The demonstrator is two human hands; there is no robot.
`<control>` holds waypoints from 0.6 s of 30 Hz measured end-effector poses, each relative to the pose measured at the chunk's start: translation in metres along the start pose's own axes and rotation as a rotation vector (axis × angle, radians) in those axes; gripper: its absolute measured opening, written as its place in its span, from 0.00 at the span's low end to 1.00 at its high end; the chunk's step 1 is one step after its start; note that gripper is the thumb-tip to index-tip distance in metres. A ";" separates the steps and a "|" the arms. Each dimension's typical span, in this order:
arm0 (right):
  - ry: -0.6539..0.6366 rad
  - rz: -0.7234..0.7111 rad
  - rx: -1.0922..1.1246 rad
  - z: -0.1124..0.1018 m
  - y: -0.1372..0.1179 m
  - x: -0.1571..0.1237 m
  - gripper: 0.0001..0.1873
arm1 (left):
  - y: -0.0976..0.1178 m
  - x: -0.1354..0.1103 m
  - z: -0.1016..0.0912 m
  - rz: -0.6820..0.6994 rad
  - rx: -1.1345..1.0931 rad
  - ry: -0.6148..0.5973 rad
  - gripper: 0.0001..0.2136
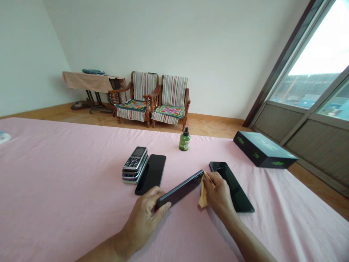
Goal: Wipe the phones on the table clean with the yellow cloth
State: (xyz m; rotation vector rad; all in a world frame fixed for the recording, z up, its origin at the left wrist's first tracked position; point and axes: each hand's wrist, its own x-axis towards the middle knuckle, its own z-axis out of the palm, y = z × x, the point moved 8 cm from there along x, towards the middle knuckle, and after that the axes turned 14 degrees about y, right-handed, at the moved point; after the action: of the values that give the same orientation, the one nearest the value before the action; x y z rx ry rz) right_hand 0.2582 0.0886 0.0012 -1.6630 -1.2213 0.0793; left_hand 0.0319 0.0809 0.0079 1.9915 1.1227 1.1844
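My left hand (144, 222) grips the lower end of a black smartphone (181, 189), which is tilted above the pink-sheeted surface (68, 182). My right hand (218, 193) presses a yellow cloth (203, 194) against the phone's far end, pinching it between the fingers. Just beyond my right hand, a second black smartphone (234, 187) lies flat, partly hidden by that hand. Near my left hand lies a third black smartphone (151, 174). Beside it is a stack of phones (135, 164) topped by a keypad phone.
A small green spray bottle (184, 140) stands at the sheet's far edge. A dark box (263, 150) lies at the right. Beyond the edge are a wooden floor, two wooden armchairs (159, 100) with striped covers, a cloth-covered table (87, 82), and a large window (308, 69).
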 end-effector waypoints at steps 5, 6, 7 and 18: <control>-0.002 0.010 0.045 0.000 -0.001 0.000 0.17 | -0.003 -0.001 0.000 -0.018 -0.014 0.006 0.11; -0.013 0.017 0.047 0.001 0.000 -0.002 0.17 | -0.003 -0.001 0.000 -0.022 -0.016 0.008 0.11; -0.021 0.026 0.052 0.003 0.001 -0.003 0.17 | -0.002 -0.001 -0.001 -0.025 -0.020 0.010 0.11; -0.085 0.342 0.381 0.010 0.013 -0.010 0.17 | -0.023 0.004 -0.010 -0.266 -0.278 0.090 0.15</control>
State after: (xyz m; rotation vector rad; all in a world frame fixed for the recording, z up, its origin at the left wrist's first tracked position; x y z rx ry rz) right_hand 0.2561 0.0882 -0.0178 -1.5218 -0.9030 0.5648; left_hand 0.0157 0.0961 -0.0039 1.5425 1.1554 1.2234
